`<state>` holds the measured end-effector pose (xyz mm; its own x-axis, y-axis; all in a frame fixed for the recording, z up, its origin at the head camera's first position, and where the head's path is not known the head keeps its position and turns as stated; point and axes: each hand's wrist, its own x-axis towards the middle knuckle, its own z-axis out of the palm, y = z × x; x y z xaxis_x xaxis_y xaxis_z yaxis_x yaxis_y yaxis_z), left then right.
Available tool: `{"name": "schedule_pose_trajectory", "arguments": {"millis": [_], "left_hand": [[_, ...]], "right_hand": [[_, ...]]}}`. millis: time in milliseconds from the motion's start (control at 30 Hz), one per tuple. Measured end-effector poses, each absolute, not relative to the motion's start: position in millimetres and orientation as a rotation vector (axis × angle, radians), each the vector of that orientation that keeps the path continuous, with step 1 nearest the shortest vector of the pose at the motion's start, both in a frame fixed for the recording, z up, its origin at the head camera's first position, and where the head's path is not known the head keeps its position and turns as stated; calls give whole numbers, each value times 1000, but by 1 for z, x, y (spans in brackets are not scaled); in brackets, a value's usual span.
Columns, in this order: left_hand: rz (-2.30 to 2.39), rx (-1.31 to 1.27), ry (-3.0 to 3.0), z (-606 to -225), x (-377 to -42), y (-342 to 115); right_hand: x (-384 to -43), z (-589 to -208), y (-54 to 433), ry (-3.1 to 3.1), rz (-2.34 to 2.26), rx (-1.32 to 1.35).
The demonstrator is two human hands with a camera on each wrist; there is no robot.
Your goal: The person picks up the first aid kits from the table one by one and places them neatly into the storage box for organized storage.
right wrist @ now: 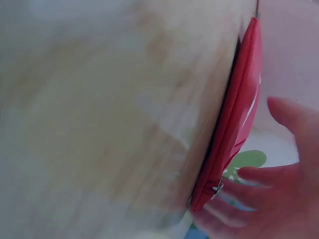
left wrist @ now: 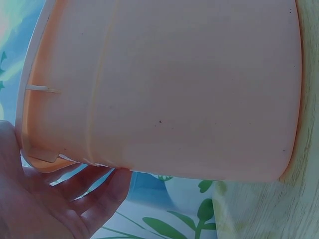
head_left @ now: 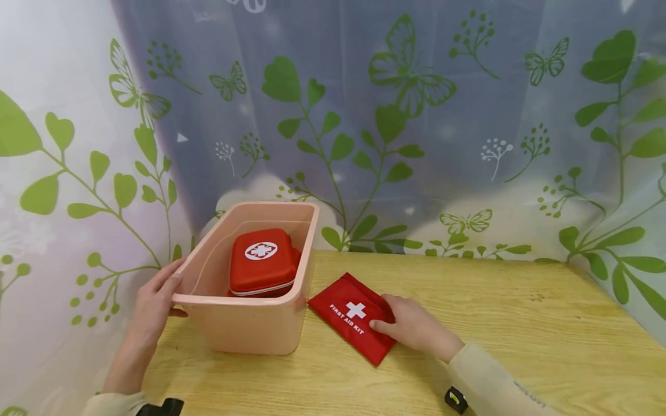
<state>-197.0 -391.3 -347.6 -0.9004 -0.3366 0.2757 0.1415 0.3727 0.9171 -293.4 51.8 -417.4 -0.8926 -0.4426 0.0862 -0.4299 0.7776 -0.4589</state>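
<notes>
A pink plastic bin (head_left: pixel 250 328) stands upright on the left of the table. My left hand (head_left: pixel 152 303) grips its near-left rim corner, thumb over the rim and fingers below on the outside; the left wrist view shows these fingers against the bin wall. Inside lies a red zippered case (head_left: pixel 267 267) with a white emblem, on top of other red material it mostly hides. Flat on the table, right of the bin, is a red first aid pouch (head_left: pixel 347 315). At its right edge, fingers of my right hand (head_left: pixel 413 325) touch it; in the right wrist view the thumb is raised off the pouch.
The wood-grain table (head_left: pixel 494 323) extends to the right. Behind it hangs a curtain (head_left: pixel 468 173) with green leaves and butterflies, and a similar patterned sheet (head_left: pixel 67 242) runs close along the left side, beside my left hand.
</notes>
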Motion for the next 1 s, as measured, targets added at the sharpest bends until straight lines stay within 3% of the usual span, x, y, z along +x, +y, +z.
{"name": "schedule_pose_trajectory", "arguments": {"millis": [367,1000], "left_hand": [[-1542,168,-2221,-348,-196,-391],[-1540,180,-2200,-348,-196,-390]], "right_hand": [[-292,-420,48,2943,-597,-587],[-301,-422,59,2824,-901,-388]]}}
